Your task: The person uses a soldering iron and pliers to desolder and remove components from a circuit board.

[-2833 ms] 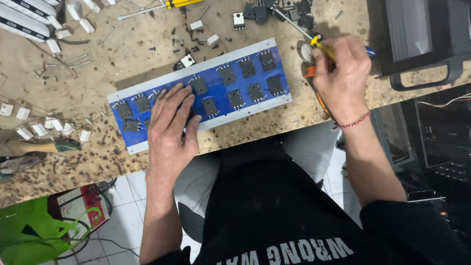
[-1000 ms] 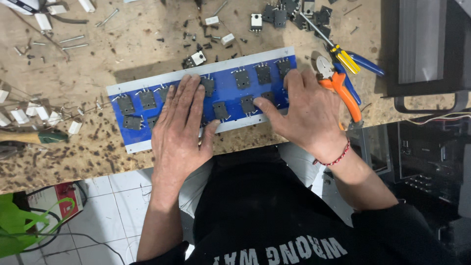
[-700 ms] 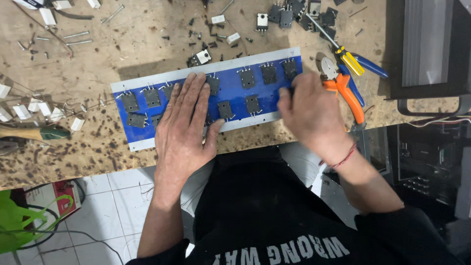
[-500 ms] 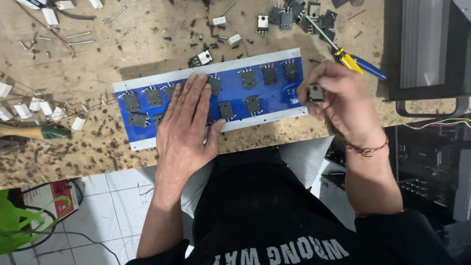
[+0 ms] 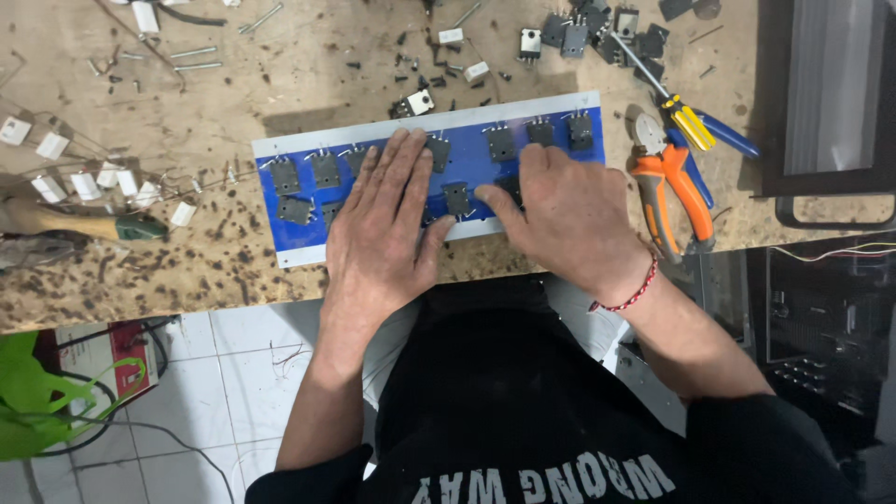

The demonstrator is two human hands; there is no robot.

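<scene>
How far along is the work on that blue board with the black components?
Done: two rows of black components sit on the blue board. In hand: the left hand lies flat on it, the right hand presses near its middle. Left: loose components lie on the bench.

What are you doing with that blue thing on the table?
A person presses both hands flat on a long blue board lying on a wooden workbench. The left hand covers its middle, the right hand its right part. Small dark square parts sit in rows on it. Orange pliers lie beside the right hand.
</scene>
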